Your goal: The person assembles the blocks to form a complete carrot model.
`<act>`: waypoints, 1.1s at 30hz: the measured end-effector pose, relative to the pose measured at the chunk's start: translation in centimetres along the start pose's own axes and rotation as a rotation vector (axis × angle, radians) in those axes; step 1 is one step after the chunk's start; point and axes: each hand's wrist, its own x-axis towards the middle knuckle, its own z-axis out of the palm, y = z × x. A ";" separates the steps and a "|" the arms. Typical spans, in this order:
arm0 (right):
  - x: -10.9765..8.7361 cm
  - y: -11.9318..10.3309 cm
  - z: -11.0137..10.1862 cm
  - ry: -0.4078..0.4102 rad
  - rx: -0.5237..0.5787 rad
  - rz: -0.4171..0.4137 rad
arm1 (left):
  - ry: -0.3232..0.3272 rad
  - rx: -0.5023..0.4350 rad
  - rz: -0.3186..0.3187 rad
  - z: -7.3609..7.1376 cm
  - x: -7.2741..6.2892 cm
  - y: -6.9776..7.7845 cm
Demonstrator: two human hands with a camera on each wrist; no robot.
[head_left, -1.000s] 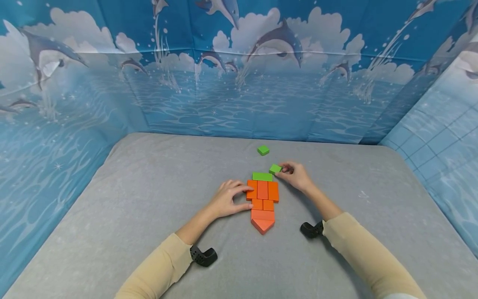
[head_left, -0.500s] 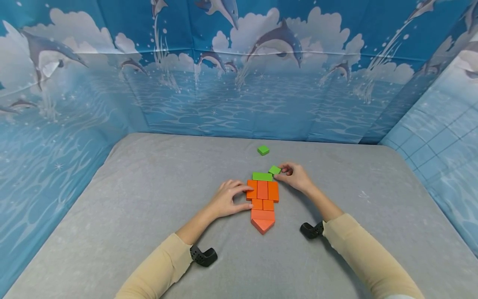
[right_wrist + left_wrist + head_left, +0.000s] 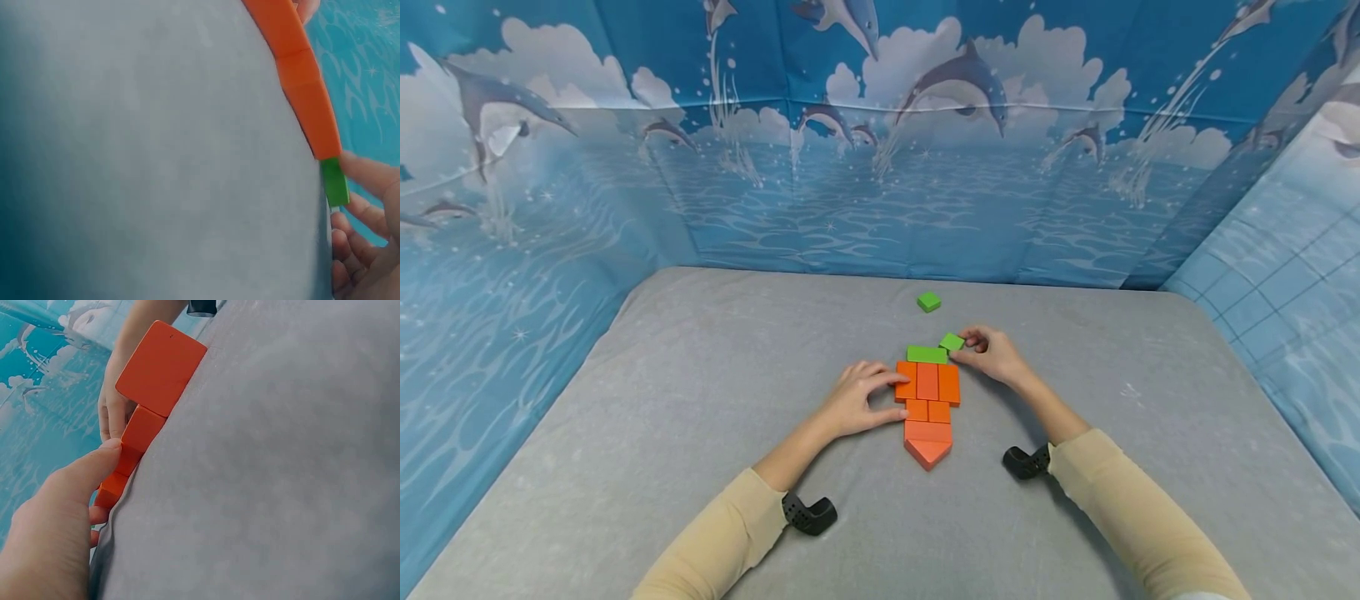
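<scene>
Flat toy building blocks lie joined in a figure on the grey cloth. Green rectangular block (image 3: 927,355) tops it, above three upright orange blocks (image 3: 927,383) and two small orange blocks (image 3: 928,411). A red-orange pointed end (image 3: 928,452) faces the person. My left hand (image 3: 852,403) touches the figure's left side, index finger by the upper orange blocks, thumb by the small ones. My right hand (image 3: 997,357) pinches a small green block (image 3: 952,342), turned diagonally at the green rectangle's right corner. In the right wrist view, green (image 3: 335,181) shows beside that hand's fingers.
Another small green block (image 3: 929,301) lies beyond the figure, towards the back. The grey cloth surface (image 3: 700,358) ends at blue dolphin-printed curtains (image 3: 880,200) behind and at both sides. Black wrist cameras (image 3: 808,514) hang below both forearms.
My right hand has shifted the pinched green block very slightly left and towards the green rectangle. My left hand and the other blocks stay in place.
</scene>
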 end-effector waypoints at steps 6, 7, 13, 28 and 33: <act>1.3 -0.5 -1.2 -0.044 -0.002 -0.035 | 0.000 -0.001 -0.005 0.0 0.0 0.0; 1.6 -0.6 -1.4 -0.048 -0.016 -0.040 | -0.001 0.000 -0.007 0.1 0.0 -0.1; 3.4 -1.4 -1.9 -0.104 -0.138 -0.067 | 0.000 0.002 -0.007 0.1 -0.1 -0.2; 6.9 -1.1 -0.3 -0.161 -0.299 -0.073 | -0.002 -0.001 0.006 0.0 -0.1 -0.1; 7.4 -1.3 0.2 -0.163 -0.351 -0.023 | -0.006 -0.013 0.002 -0.1 -0.1 0.0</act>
